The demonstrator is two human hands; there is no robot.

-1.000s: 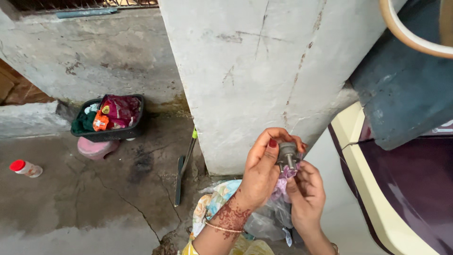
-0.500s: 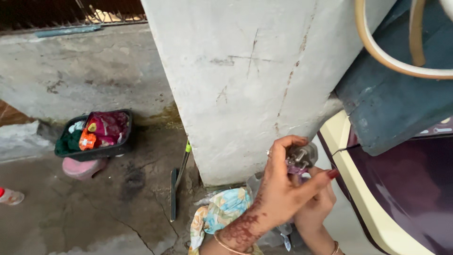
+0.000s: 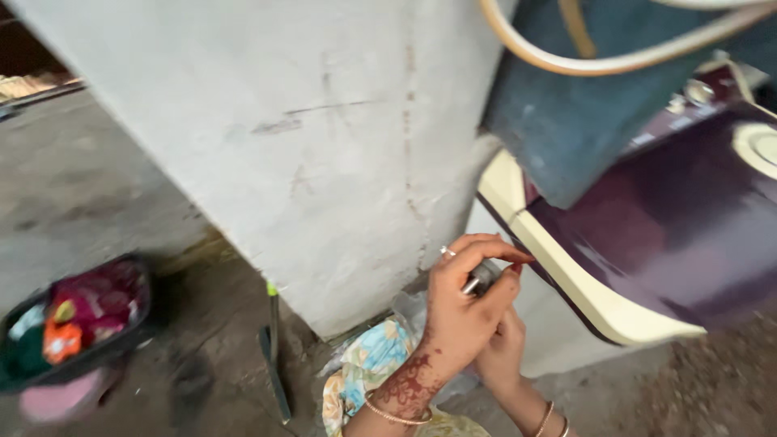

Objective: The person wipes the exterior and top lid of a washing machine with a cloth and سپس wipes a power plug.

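Both hands were bunched together: left hand (image 3: 461, 311) clamped over a small metal cap (image 3: 483, 277), right hand (image 3: 502, 352) steadying underneath. Firm, square twisting seemed best.

Left hand (image 3: 465, 303) closed over a small grey metal object (image 3: 483, 277), right hand (image 3: 503, 350) just beneath it, grey concrete pillar (image 3: 324, 162) behind, purple-and-cream washing machine (image 3: 647, 243) right, dark basket of clothes (image 3: 73, 324) far left.
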